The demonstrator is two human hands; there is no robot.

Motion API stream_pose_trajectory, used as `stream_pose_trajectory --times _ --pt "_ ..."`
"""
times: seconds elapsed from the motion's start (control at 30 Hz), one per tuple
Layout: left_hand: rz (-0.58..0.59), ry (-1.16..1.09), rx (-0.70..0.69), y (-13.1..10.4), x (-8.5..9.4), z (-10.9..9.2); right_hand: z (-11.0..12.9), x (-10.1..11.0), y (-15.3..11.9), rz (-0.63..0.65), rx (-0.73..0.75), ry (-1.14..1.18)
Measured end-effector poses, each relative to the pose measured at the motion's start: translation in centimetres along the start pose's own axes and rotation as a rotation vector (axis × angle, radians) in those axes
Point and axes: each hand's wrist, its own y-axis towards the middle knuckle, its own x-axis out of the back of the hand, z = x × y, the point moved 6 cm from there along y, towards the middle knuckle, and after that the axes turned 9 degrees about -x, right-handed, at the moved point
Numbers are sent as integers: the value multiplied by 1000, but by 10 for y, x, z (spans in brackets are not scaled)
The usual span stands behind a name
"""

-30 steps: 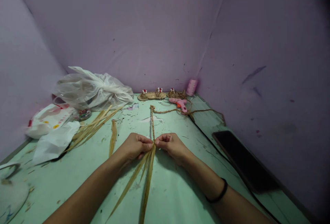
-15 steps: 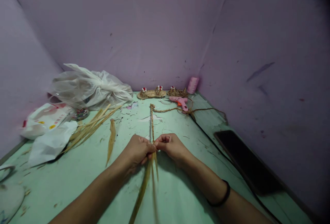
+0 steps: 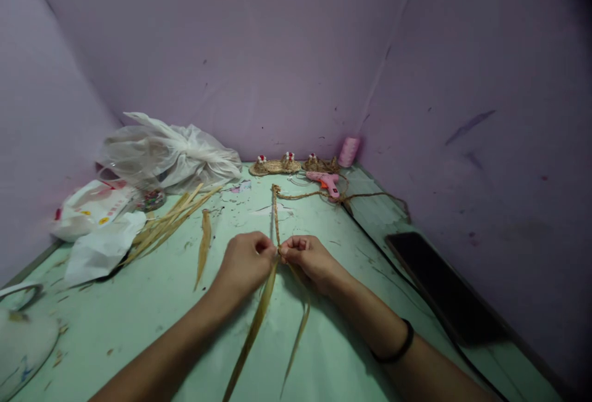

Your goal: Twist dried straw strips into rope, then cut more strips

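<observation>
Your left hand (image 3: 248, 261) and right hand (image 3: 311, 260) pinch the near end of the braid (image 3: 277, 223), fingers narrow; it runs away from them, 2 strips (image 3: 254, 328) trailing toward you.

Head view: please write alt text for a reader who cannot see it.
A person's left hand and right hand meet at a braided cord, where loose fibre strips begin, over a green table. A pink glue gun and white plastic bag lie farther back.
</observation>
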Motion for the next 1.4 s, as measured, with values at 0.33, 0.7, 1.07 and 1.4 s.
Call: stream_pose_trajectory --times 0.33,0.7,1.07,1.4 --pt "207 -484 278 9 -23 24 5 -1 3 47 110 -210" --pt "131 -263 49 14 -28 27 18 14 -17 -282 173 -795" --pt "158 -580 236 8 -29 27 13 -29 -51 -353 411 -1047" --pt "229 -712 249 4 -25 20 14 3 -22 -182 45 -300"
